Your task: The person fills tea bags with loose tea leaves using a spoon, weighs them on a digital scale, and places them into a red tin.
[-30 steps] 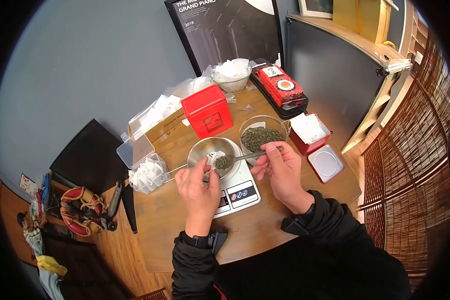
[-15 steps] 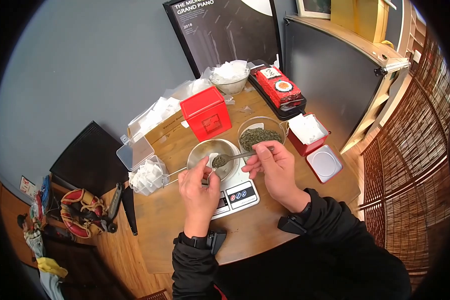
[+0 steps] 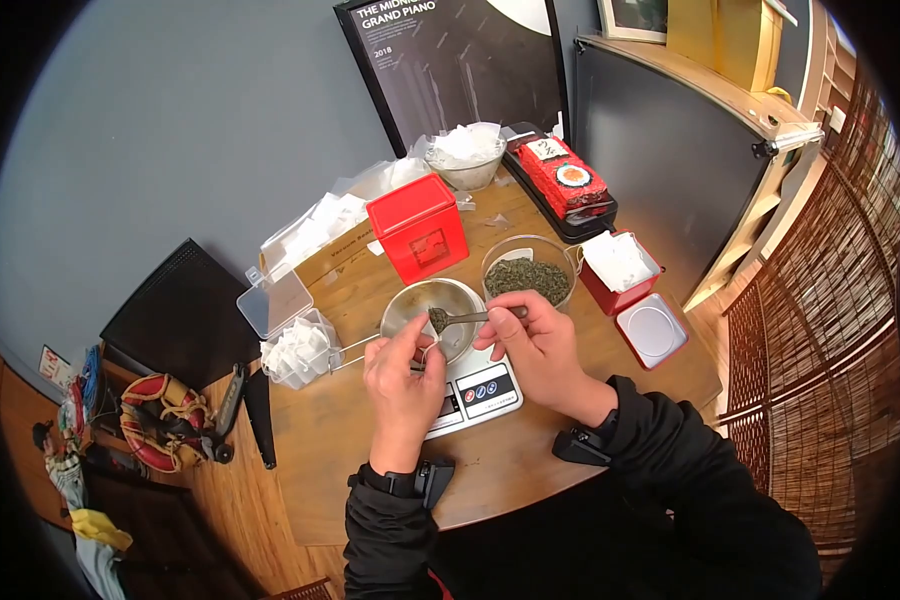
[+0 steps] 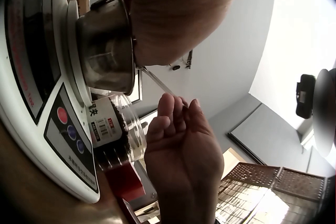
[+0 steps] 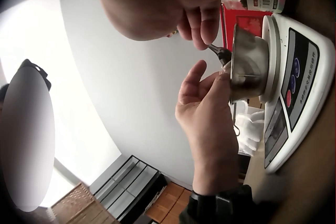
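My left hand (image 3: pixel 404 388) pinches a small white tea bag (image 5: pixel 226 68) over a metal bowl (image 3: pixel 400 306) with a long wire handle. In my right hand (image 3: pixel 542 358) is a metal spoon (image 3: pixel 466 319), gripped by its handle, its tip at the bag's mouth with dark leaves on it. The left fingers partly hide the bag. The bowl sits on a white kitchen scale (image 3: pixel 490 390). Behind the right hand stands a clear round jar (image 3: pixel 574 262) of dried tea leaves (image 3: pixel 528 277).
A closed red tin (image 3: pixel 417 240) stands behind the bowl. To the left, a clear plastic box (image 3: pixel 325 375) holds white bags. An open red tin (image 3: pixel 622 298) with white bags and its lid (image 3: pixel 652 330) are at the right. A red package (image 3: pixel 562 180) lies at the back.
The spoon has moved slightly left and tipped over at the tea bag, with fewer leaves showing on it. My right hand has shifted left and turned; the left hand stays nearly in place.
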A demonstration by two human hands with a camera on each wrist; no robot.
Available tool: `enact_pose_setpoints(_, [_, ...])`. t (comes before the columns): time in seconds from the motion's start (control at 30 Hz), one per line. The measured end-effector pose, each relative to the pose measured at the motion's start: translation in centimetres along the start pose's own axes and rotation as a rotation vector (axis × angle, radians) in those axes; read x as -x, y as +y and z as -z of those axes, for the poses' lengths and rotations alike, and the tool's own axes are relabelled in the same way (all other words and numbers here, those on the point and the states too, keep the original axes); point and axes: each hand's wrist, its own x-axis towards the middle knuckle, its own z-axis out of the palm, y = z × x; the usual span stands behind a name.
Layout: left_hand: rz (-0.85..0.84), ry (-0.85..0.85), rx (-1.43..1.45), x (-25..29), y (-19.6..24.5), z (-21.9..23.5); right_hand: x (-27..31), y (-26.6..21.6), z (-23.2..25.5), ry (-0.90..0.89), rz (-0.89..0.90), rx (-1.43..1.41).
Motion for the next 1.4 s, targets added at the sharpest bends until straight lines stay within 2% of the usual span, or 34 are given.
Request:
enact_pose_setpoints(0.2, [0.006,-0.003,-0.002,0.0,0.3,0.2,0.0,-0.4,0.1,-0.039,0.102,0.189])
enact_pose_setpoints(0.43, [0.036,0.023,0.009,0.2,0.0,-0.1,-0.3,-0.8,-0.2,-0.011,0.168,0.150])
enact_pose_setpoints(0.5, [0.062,0.059,0.026,0.0,0.3,-0.1,-0.4,-1.4,-0.3,-0.049,0.212,0.277])
enact_pose_setpoints(0.63, [0.066,0.071,0.028,0.1,0.2,-0.2,-0.8,-1.6,-0.7,-0.051,0.236,0.328])
enact_pose_setpoints(0.7, [0.074,0.084,0.036,0.1,0.3,-0.2,-0.8,-1.7,-1.0,-0.037,0.309,0.397])
enact_pose_setpoints(0.83, [0.107,0.084,0.058,0.2,0.1,-0.3,-1.2,-2.1,-1.3,-0.087,0.292,0.418])
enact_pose_setpoints(0.93, [0.126,0.111,0.076,0.2,0.1,-0.3,-1.2,-2.5,-1.7,-0.099,0.353,0.418])
enact_pose_setpoints(1.13, [0.068,0.115,0.056,0.4,-0.5,-0.2,-1.1,-3.2,-1.9,-0.098,0.386,0.456])
enact_pose_setpoints(1.3, [0.064,0.114,0.080,0.4,-0.3,-0.1,-1.1,-3.5,-2.0,-0.105,0.482,0.549])
enact_pose_setpoints(1.4, [0.061,0.112,0.092,0.4,-0.2,-0.1,-1.1,-3.5,-2.1,-0.120,0.461,0.547])
